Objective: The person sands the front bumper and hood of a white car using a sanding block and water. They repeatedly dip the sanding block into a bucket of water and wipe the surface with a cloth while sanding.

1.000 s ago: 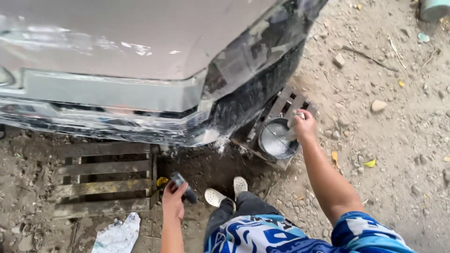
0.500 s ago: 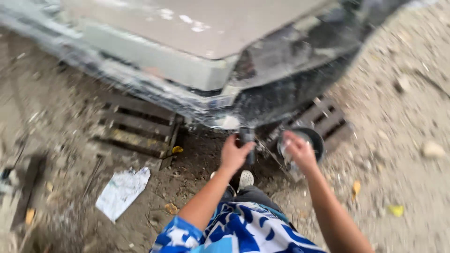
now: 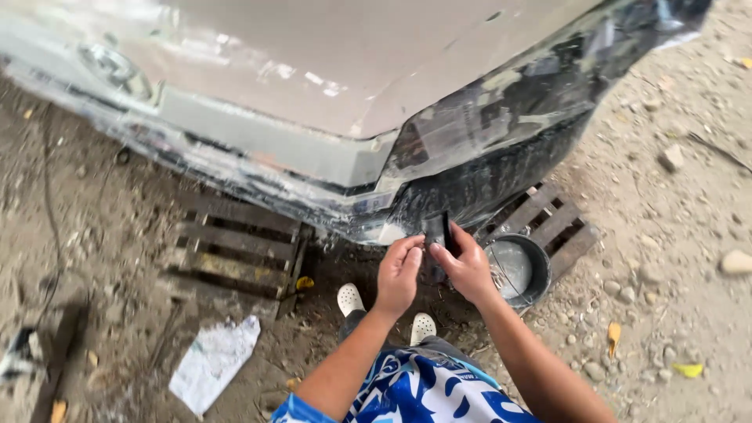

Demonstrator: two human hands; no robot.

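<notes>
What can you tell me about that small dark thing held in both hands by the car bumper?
The small dark block is flat, rectangular and near black, perhaps a sanding block, though its material is unclear. It stands roughly upright, its top edge against the wet, scuffed bumper corner. The left hand pinches its lower left side and the right hand its right side, hiding the bottom half. A round metal bucket of water sits just right of it.

We see bare dirt ground [image 3: 689, 180] strewn with stones. On it lie two wooden pallets [image 3: 235, 251], a metal bucket [image 3: 517, 270] resting on the right one, a crumpled white paper [image 3: 213, 360], and yellow leaves [image 3: 689, 370].
</notes>
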